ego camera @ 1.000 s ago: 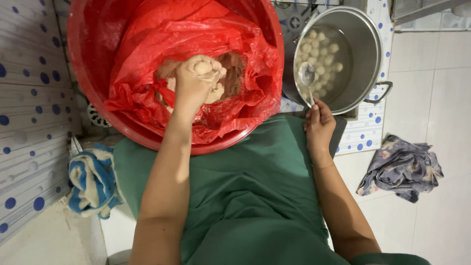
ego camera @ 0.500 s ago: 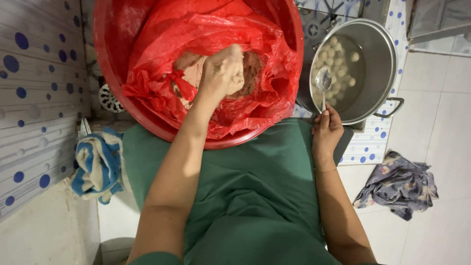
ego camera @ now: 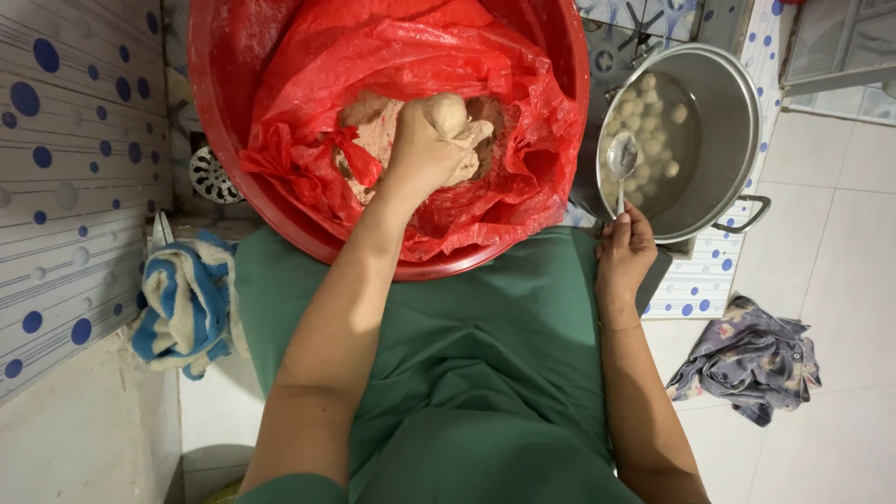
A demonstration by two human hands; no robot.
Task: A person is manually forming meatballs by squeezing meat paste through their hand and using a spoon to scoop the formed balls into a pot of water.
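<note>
A big red basin point(ego camera: 308, 238) lined with a red plastic bag point(ego camera: 485, 103) holds a mass of pale pinkish paste point(ego camera: 369, 131). My left hand point(ego camera: 434, 145) is sunk in the paste, fingers closed around a squeezed-up lump of it. My right hand point(ego camera: 623, 252) grips the handle of a metal spoon point(ego camera: 621, 159), whose bowl hangs over a steel pot point(ego camera: 723, 149). Several pale round balls point(ego camera: 653, 117) float in the water inside the pot.
A blue and white cloth point(ego camera: 187, 303) lies at the left by a dotted tiled wall point(ego camera: 65, 140). A crumpled grey patterned rag point(ego camera: 747, 364) lies on the white floor tiles at the right. A green garment point(ego camera: 467, 373) covers my lap. A round drain cover point(ego camera: 213, 175) sits behind the basin.
The view has shifted, so basin and pot sit further right. My left hand has pressed a rounder lump out of the paste. The spoon stays over the pot.
</note>
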